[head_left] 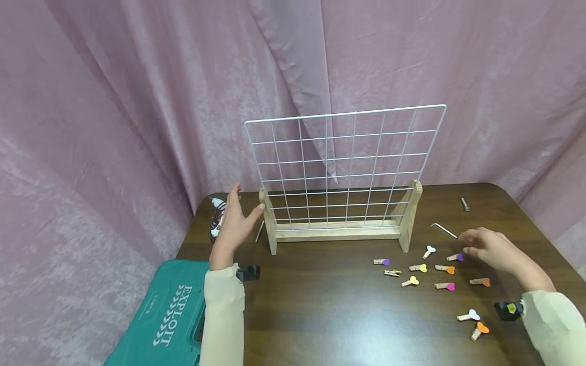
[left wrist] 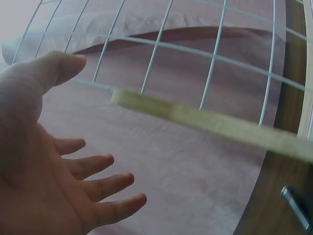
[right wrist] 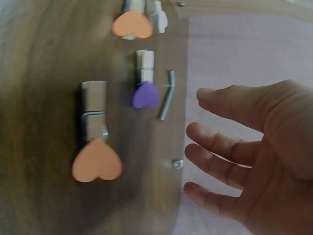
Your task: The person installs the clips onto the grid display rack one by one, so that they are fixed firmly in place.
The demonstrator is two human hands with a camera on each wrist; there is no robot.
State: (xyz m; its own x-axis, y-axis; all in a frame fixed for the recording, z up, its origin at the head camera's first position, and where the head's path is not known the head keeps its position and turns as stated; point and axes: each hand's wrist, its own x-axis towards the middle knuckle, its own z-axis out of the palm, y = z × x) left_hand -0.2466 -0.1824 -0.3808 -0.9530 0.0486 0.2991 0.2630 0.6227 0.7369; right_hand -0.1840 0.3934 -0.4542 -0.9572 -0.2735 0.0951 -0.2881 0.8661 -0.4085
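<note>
A white wire grid panel stands upright in a light wooden stand on the table. My left hand is raised beside the stand's left post, fingers spread; in the left wrist view that hand holds nothing, its thumb near the wire. Over the right side of the table, my right hand hovers with loosely bent fingers and nothing in them. Nearest to it are a clothespin with a purple heart, a bent hex key and a clothespin with an orange-brown heart.
Several more heart clothespins, such as one with a magenta heart, lie scattered at the right front. A bolt lies at the back right. On the left are a green tool case and a small electric tool. Pink curtains hang behind.
</note>
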